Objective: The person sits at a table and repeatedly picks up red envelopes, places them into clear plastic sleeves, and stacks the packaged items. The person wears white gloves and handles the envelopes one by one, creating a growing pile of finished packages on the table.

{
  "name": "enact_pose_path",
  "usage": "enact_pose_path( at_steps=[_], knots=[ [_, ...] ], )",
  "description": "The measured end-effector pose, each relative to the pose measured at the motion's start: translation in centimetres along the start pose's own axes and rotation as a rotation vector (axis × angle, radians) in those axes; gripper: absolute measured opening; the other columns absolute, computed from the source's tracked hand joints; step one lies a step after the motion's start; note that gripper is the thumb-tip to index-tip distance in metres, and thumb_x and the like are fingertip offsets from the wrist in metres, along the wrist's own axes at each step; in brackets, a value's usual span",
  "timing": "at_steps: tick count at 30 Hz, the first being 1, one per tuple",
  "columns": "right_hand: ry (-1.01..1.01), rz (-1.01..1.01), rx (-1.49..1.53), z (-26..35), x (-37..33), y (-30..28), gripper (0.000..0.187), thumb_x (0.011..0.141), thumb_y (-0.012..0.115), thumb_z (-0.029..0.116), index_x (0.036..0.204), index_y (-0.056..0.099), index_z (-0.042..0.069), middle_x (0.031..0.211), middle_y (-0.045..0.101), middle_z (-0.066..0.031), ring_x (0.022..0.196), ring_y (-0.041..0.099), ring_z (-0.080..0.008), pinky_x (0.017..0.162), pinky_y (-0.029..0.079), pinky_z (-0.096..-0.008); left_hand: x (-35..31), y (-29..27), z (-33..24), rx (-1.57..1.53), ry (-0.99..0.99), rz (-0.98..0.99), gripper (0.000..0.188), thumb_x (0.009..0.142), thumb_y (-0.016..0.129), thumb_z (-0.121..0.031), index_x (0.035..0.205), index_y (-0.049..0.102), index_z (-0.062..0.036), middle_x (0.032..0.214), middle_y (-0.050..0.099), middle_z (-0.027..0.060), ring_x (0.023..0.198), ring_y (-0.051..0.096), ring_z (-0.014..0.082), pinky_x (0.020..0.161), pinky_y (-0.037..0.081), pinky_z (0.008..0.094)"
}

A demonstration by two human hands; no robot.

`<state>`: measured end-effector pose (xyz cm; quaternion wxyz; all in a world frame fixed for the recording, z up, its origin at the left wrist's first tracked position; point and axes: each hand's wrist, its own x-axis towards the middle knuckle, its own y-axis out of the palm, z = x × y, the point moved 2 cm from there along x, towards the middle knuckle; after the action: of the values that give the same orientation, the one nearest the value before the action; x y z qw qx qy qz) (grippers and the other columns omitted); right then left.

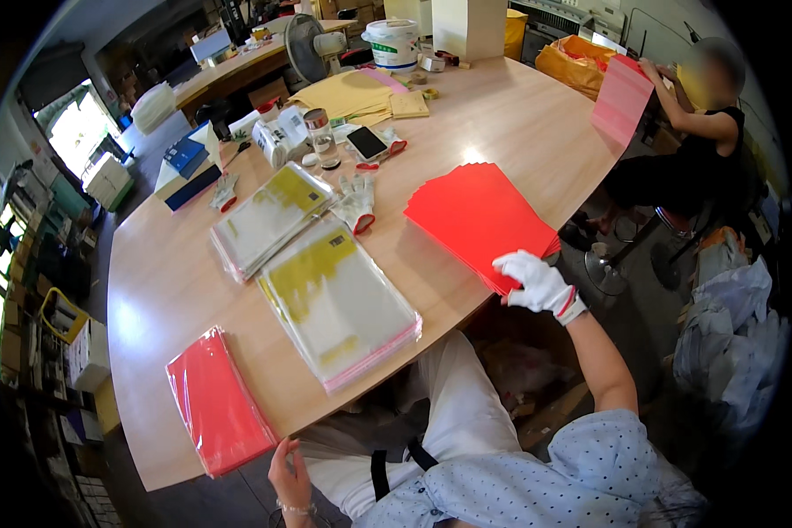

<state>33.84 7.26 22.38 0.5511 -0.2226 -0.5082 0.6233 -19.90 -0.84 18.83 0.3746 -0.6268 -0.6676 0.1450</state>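
Wood table (519, 114), fanned red sheets (480, 211); second table (207, 86) behind.

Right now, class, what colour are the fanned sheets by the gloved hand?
The fanned sheets are bright red; best in head view.

Pale wooden table (154, 290): red sheets (480, 216) are fanned by the near edge; glossy red pack (220, 405) is laid at near left, two clear-wrapped stacks (339, 308) between; white bucket (391, 48) is set far back.
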Motion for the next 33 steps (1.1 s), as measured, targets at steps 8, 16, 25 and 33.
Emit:
enact_pose_path(
  at_steps=[8,16,25,33],
  knots=[
    [0.042,-0.193,-0.017,-3.0,-2.1,2.4,0.026,0.073,0.068,0.012,0.096,0.062,0.002,0.097,0.064,-0.0118,0.094,0.061,-0.0269,0.082,0.05,-0.0337,7.6,8.2,-3.8,-0.105,0.201,0.193,0.015,0.085,0.057,-0.01,0.097,0.062,-0.0025,0.094,0.065,0.0152,0.086,0.062,0.0311,0.073,0.05,0.036],
    [-0.054,-0.164,-0.219,6.8,-5.2,1.9,0.022,0.069,0.071,0.01,0.088,0.061,0.005,0.091,0.063,-0.0122,0.088,0.06,-0.0284,0.075,0.05,-0.0338,12.5,17.5,0.2,0.605,0.111,0.375,0.034,0.081,0.056,-0.018,0.113,0.057,-0.0054,0.117,0.056,0.0164,0.102,0.057,0.0303,0.085,0.047,0.0408],
    [0.986,-0.807,1.768,-2.4,-9.7,6.6,0.037,0.084,0.058,0.046,0.091,0.052,0.01,0.076,0.056,-0.0063,0.056,0.052,-0.0162,0.05,0.043,-0.0318,13.8,17.9,1.0,0.819,0.214,0.492,0.022,0.083,0.054,-0.025,0.093,0.064,-0.0081,0.102,0.061,0.0129,0.096,0.058,0.0265,0.077,0.046,0.0413],
    [0.796,-0.733,1.258,1.0,-9.8,3.1,0.02,0.088,0.047,0.016,0.106,0.051,0.009,0.067,0.052,-0.0007,0.046,0.046,-0.0106,0.04,0.036,-0.0253,14.9,17.7,-0.5,0.602,0.477,0.47,0.022,0.081,0.053,-0.023,0.083,0.065,-0.0056,0.078,0.064,0.015,0.074,0.061,0.03,0.067,0.047,0.0401]
  ],
)
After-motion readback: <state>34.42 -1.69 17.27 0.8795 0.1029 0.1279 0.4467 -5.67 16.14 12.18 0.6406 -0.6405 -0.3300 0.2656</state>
